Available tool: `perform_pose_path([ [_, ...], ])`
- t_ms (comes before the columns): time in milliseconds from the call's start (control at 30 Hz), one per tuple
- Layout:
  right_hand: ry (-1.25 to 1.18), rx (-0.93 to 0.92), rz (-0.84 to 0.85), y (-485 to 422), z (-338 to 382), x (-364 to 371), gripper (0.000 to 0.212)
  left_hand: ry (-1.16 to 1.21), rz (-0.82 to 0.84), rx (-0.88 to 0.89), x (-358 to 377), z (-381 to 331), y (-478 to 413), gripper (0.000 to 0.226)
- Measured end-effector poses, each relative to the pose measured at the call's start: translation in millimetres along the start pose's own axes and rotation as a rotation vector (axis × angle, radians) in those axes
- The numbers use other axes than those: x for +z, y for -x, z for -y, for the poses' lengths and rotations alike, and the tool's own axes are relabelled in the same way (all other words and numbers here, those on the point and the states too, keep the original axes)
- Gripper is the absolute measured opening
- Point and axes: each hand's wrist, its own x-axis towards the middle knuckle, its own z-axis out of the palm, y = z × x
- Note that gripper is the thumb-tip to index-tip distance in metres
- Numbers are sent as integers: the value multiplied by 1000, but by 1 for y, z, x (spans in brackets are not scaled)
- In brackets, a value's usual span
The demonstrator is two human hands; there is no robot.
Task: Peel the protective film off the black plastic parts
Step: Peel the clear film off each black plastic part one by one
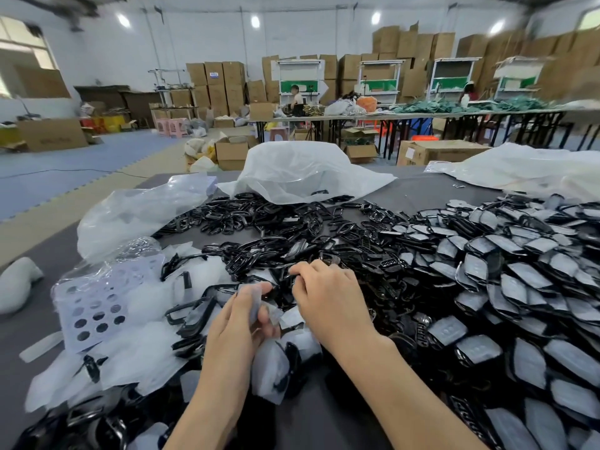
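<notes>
peeling station: grey table, two piles, both hands at work

1. grey table point(418, 190). it fills the lower view and carries everything listed in items 2 to 9.

2. unpeeled parts point(506, 271). a wide heap on the right half of the table, made up of black plastic pieces that each have a cloudy white film on the face. they overlap like scales and run off the right and bottom edges.

3. peeled frames point(259, 216). a glossy black tangle across the centre of the table, reaching from the bags down to the hands.

4. clear bags, three. the centre bag point(302, 170) is mounded at the far edge over some of the frames. the left bag point(136, 216) is crumpled. the right bag point(519, 170) lies flat beyond the unpeeled heap.

5. film scraps point(143, 352). white translucent pieces heaped at the near left, with a few black frames mixed in.

6. punched sheet point(97, 306). pale lilac with round holes, lying on the left edge of the scraps.

7. right hand point(328, 297). knuckles up and fingers curled, with the tips bunched together on item 9. the knuckles mostly hide the exact pinch.

8. left hand point(237, 323). palm turned inward, with thumb and fingers closed on a film piece point(255, 303) that stands up between them.

9. black part point(282, 284). it sits between the two hands, just above the centre pile and touching the right fingertips. its outline is hard to separate from the frames beneath.

background: stacked cardboard boxes point(214, 82) along the far wall and long tables point(422, 115) in front of them.
</notes>
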Motion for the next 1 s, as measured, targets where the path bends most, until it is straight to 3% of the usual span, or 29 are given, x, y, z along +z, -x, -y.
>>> perform_pose_path([
  [167, 127, 14, 233, -18, 20, 25, 40, 155, -38, -79, 4, 1, -7, 54],
  [367, 101, 26, 172, -12, 19, 33, 28, -309, -24, 158, -1, 5, -1, 18],
  [500, -338, 196, 63, 0, -3, 11, 19, -378, -74, 231, 2, 3, 3, 2],
  [567, -620, 332, -55, 11, -17, -6, 5, -373, -27, 221, 4, 3, 6, 4],
  [667, -910, 451, -144, 34, -39, -25, 6, -398, 76, 202, 10, 5, 11, 7],
  [867, -1062, 540, -161, 74, -50, -24, 21, -439, 176, 205, 19, 9, 21, 12],
  [1000, -1256, 558, -157, 77, -43, -23, 19, -512, 204, 285, 21, 11, 23, 23],
])
